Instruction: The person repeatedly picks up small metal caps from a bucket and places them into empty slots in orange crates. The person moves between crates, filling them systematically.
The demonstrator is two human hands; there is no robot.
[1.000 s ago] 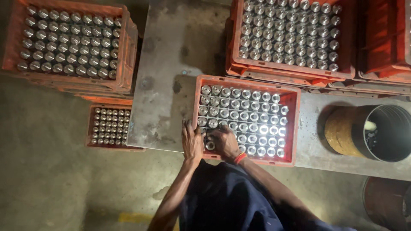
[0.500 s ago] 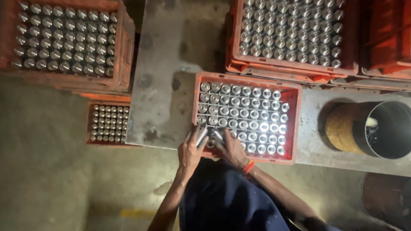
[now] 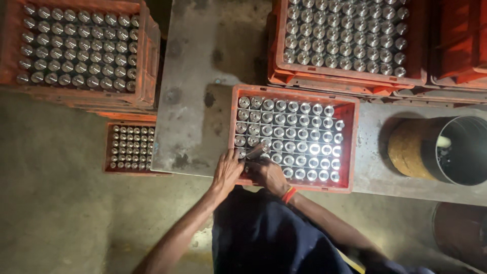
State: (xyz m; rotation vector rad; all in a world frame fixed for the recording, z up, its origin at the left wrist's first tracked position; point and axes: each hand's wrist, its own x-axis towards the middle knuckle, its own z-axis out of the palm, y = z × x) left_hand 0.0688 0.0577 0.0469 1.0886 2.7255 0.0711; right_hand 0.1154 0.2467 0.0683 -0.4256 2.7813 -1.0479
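Both hands, the left hand [image 3: 227, 171] and right hand [image 3: 269, 175], pinch a metal cylinder [image 3: 255, 151] tilted over the near-left corner of the almost fully packed orange crate [image 3: 350, 147] on the table [image 3: 203, 76].

Grey metal worktop [image 3: 203, 76], stained & scuffed, dark spots. Concrete floor [image 3: 56, 213] below, dull, patchy, lit w/ yellowish light at bottom centre. Dark metal drum [image 3: 459, 149] on worktop at right; rusty-brown round container [image 3: 459, 233] below it. Room dim overall, bright spot on worktop's middle.
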